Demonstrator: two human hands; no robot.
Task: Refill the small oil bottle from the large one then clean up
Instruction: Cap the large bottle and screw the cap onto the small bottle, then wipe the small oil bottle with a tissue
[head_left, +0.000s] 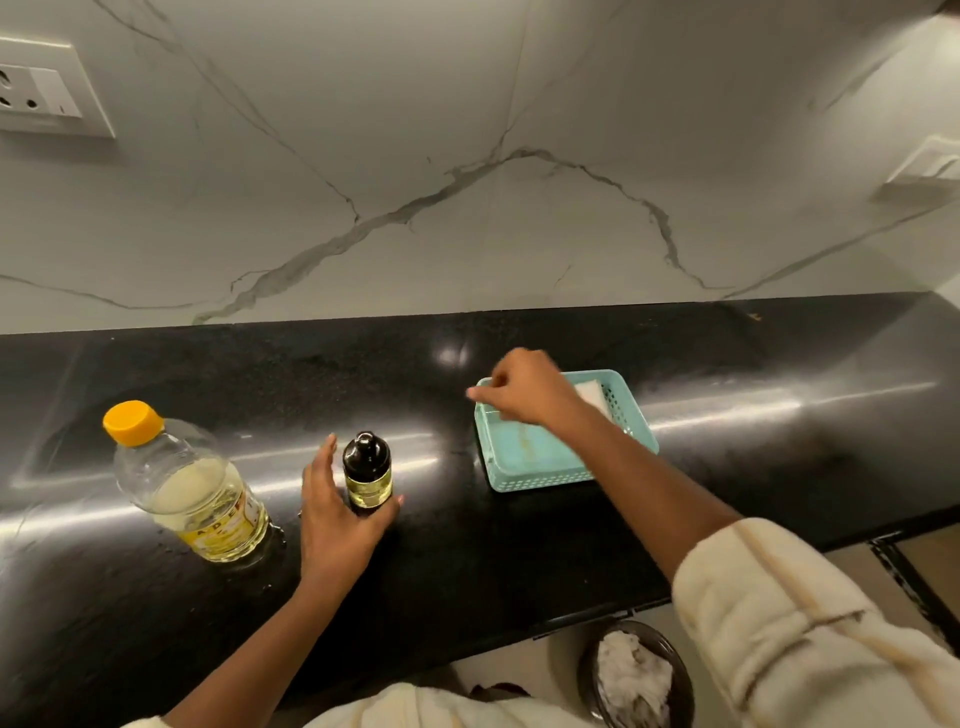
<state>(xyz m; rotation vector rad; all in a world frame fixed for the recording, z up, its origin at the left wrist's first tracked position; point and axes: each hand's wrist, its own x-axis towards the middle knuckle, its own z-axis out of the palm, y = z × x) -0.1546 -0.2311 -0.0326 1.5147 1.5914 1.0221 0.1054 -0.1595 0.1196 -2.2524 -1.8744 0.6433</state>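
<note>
Small oil bottle (367, 470) stands upright, left hand (337, 519) loosely around it.

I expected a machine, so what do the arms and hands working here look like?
A person's: bare left hand and bare right hand, no gloves. Forearms uncovered; the right arm wears a thick cream fabric sleeve with stitched seams, bunched up.
</note>
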